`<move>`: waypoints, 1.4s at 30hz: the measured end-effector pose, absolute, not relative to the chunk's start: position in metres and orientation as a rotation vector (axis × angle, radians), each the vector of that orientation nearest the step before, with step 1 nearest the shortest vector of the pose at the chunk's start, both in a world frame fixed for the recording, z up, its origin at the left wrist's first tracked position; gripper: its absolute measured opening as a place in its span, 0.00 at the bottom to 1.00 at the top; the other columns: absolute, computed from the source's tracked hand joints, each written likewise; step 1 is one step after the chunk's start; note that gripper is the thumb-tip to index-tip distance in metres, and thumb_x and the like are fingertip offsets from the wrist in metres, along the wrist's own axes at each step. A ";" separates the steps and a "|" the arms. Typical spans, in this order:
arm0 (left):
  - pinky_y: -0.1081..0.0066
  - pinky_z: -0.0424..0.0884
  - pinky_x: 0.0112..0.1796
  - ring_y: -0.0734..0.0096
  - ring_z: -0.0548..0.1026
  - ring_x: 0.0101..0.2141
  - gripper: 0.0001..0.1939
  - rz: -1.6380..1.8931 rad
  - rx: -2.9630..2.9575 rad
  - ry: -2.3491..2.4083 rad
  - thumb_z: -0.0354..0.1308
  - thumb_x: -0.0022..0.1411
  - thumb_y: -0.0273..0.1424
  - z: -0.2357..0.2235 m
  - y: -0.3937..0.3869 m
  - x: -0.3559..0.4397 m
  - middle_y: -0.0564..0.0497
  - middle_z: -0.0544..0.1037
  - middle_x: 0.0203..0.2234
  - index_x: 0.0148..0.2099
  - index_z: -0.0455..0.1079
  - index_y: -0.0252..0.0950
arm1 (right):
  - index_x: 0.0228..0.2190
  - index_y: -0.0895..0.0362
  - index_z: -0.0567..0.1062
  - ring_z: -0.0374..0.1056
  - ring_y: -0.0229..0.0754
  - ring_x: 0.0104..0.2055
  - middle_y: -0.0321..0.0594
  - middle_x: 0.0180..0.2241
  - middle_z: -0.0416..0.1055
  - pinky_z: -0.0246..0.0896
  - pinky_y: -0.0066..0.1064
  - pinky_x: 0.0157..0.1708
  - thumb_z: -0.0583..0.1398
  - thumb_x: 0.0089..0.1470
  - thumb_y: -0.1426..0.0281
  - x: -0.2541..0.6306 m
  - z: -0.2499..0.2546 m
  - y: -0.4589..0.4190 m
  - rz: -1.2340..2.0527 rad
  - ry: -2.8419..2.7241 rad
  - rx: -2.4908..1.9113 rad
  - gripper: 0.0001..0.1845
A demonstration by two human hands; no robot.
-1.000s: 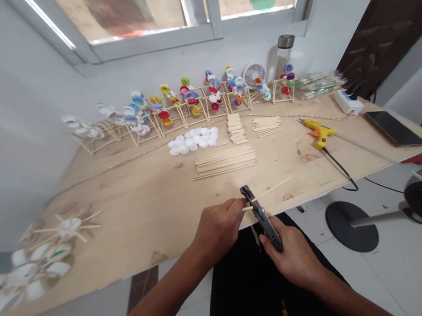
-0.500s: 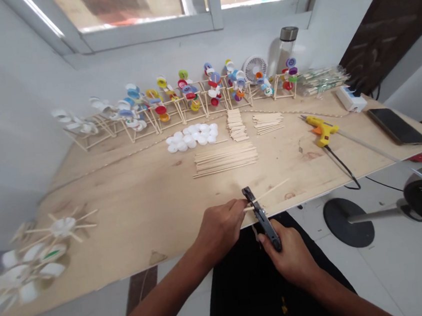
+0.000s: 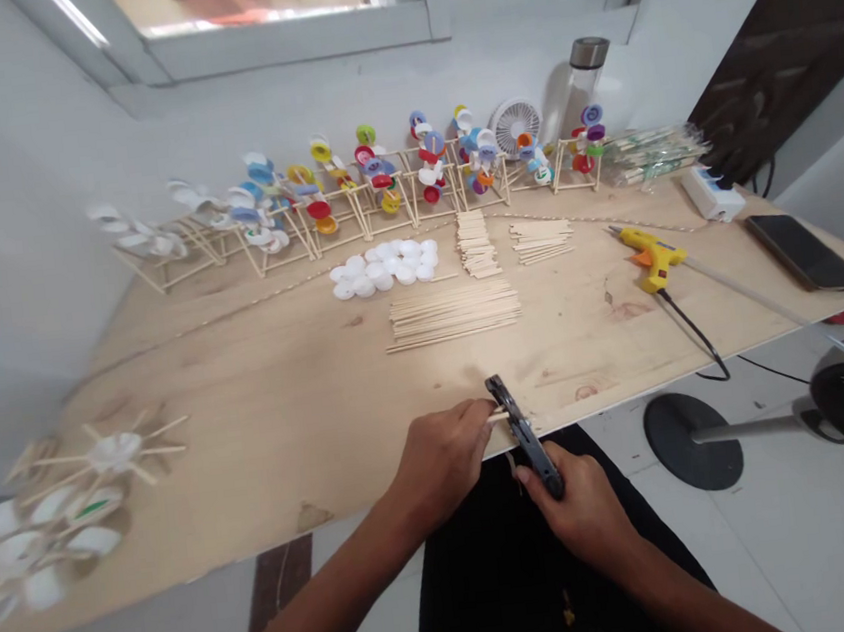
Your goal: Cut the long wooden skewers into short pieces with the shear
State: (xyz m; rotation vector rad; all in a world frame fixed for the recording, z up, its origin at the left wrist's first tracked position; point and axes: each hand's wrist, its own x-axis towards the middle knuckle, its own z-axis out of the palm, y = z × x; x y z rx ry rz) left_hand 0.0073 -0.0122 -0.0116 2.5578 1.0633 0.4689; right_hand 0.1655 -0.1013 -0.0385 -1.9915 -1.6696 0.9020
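At the table's front edge, my left hand (image 3: 444, 454) is closed on thin wooden sticks (image 3: 499, 415), whose short ends poke out past its fingertips. Those ends meet the jaws of dark metal pliers (image 3: 523, 431). My right hand (image 3: 582, 505) wraps around the handles of the pliers, below and right of the left hand. How many sticks are pinched is hidden by the fingers. Beyond both hands lies a bundle of long wooden sticks (image 3: 456, 314). Farther back are a stack of short sticks (image 3: 476, 245) and a looser pile of sticks (image 3: 541, 240).
White bottle caps (image 3: 385, 267) sit mid-table. Behind them stands a row of stick frames (image 3: 374, 222) with coloured caps. Stick-and-cap wheels (image 3: 116, 453) lie left. A yellow glue gun (image 3: 655, 256), a phone (image 3: 807, 251) and a power adapter (image 3: 712, 195) are right; a round stool base (image 3: 693, 440) is below.
The long stick length that stuck out right of the pliers is gone from view; only short ends remain at the jaws. Both hands stay nearly in place, while the view shifts slightly.
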 end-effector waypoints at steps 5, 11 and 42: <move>0.73 0.68 0.34 0.71 0.74 0.33 0.12 0.560 2.345 1.080 0.42 0.64 0.29 -0.005 -0.010 0.006 0.48 0.76 0.33 0.40 0.67 0.34 | 0.26 0.56 0.66 0.66 0.39 0.21 0.34 0.18 0.67 0.52 0.26 0.23 0.52 0.54 0.63 0.166 -0.034 -0.101 0.993 -1.646 -1.955 0.10; 0.76 0.64 0.29 0.75 0.70 0.27 0.15 0.636 2.162 1.150 0.42 0.64 0.33 0.008 -0.002 0.004 0.53 0.71 0.23 0.31 0.65 0.34 | 0.27 0.56 0.65 0.66 0.39 0.26 0.35 0.23 0.69 0.56 0.27 0.28 0.53 0.53 0.67 0.169 -0.030 -0.100 1.112 -1.577 -1.837 0.06; 0.70 0.62 0.31 0.66 0.68 0.35 0.02 0.340 2.602 0.891 0.49 0.59 0.27 -0.016 0.017 0.147 0.49 0.70 0.32 0.36 0.62 0.38 | 0.32 0.57 0.64 0.57 0.36 0.19 0.29 0.16 0.58 0.54 0.28 0.24 0.53 0.54 0.58 0.228 -0.058 -0.156 1.136 -0.856 -1.619 0.13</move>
